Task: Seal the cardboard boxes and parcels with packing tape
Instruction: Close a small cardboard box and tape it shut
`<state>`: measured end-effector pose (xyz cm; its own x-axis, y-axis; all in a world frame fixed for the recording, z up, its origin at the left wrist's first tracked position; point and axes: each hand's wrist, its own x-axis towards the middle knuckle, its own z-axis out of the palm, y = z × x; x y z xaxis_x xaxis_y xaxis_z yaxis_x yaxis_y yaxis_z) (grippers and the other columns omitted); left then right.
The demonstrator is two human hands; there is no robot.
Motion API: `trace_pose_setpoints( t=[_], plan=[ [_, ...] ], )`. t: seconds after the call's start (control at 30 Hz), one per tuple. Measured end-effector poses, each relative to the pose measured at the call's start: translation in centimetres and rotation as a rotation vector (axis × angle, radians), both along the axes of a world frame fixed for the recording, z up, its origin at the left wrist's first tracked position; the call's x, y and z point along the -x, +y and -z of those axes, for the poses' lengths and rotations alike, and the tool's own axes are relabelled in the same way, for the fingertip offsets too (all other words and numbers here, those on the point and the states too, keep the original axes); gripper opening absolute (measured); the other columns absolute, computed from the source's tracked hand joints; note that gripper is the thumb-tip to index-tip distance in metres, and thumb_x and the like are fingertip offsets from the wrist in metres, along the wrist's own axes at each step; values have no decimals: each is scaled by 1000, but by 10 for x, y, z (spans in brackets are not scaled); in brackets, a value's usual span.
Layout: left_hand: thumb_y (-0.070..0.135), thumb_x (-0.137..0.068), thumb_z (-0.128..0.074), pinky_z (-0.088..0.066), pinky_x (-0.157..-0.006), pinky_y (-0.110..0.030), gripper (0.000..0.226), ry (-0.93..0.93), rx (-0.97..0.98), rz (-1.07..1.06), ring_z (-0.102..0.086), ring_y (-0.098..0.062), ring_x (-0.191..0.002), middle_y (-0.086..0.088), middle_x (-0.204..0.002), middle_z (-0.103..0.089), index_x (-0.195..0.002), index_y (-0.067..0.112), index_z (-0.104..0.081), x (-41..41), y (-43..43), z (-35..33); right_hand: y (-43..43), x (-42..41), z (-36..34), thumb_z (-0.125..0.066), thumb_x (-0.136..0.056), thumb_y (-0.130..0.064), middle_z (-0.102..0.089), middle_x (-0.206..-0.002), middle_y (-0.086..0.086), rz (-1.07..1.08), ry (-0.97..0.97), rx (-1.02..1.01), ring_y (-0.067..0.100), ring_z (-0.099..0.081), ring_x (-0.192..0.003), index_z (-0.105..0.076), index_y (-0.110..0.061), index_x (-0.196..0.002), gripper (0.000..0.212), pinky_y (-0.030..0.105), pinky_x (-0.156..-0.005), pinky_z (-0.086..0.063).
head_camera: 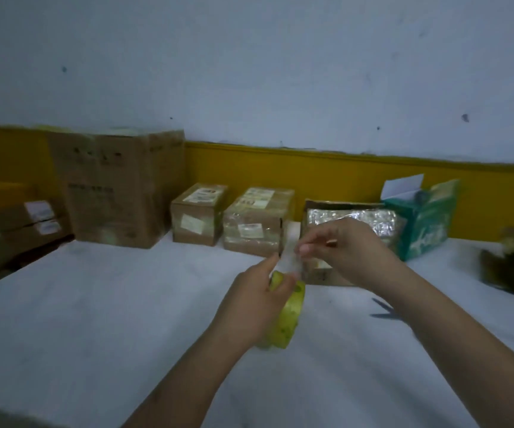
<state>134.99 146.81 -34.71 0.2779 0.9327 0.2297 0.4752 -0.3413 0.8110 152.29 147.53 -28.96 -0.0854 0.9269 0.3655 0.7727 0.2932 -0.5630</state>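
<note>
Now, left hand [255, 301]: grips tape roll [292, 313], anchoring it.
Right hand [351, 251]: pinches tape end [290, 250] at 12 o'clock, for peeling.

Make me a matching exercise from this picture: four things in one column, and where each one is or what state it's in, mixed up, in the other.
Things
1. tape roll
2. loose tape end
3. scissors
4. green carton

Places or states
A. lying flat on the white table
B. gripped in the left hand
C. back right by the wall, top flap open
D. pinched by the right hand

Pairs: 1-B, 2-D, 3-A, 4-C
</note>
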Motion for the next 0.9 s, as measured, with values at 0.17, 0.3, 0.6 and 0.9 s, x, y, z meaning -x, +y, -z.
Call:
trace_pose_setpoints(
  t=[0.17, 0.3, 0.6, 0.9],
  plan=[
    [43, -99, -53, -29, -47, -22, 18, -84, -8, 238, -36, -3, -40, 11, -44, -37, -99, 59, -46, -32, 18, -16, -15, -39, -11, -74, -85, -21, -68, -80, -29, 15, -97, -236, -12, -64, -79, -77, -36, -100, 21, 9, -73, -50],
    [50, -97, -52, -35, -47, -17, 15, -13, -61, 353, -45, 3, -45, 19, -47, -48, -111, 49, -53, -49, 37, -45, -25, -59, -44, -69, -87, -36, -69, -98, -25, 125, -398, -356, -3, -59, -96, -77, -39, -97, 14, 18, -78, -48],
    [64, -71, -74, -48, -76, -17, 115, -8, -238, 261, -53, 0, -98, 21, -114, -48, -153, 48, 5, -117, 60, -73, -4, -80, -120, -65, -88, -22, -71, -64, -11, 317, -390, -313, 0, -64, -62, -78, -28, -79, 17, 35, -64, -59],
    [24, -96, -56, -39, -54, -17, 4, -387, -476, -77, -54, -14, -68, -5, -87, -64, -94, 25, -59, -117, 105, -89, 27, -113, -134, -65, -91, -16, -71, -61, -1, 346, 1, -400, 7, -68, -53, -78, -14, -81, 16, 25, -60, -60]
  ],
)
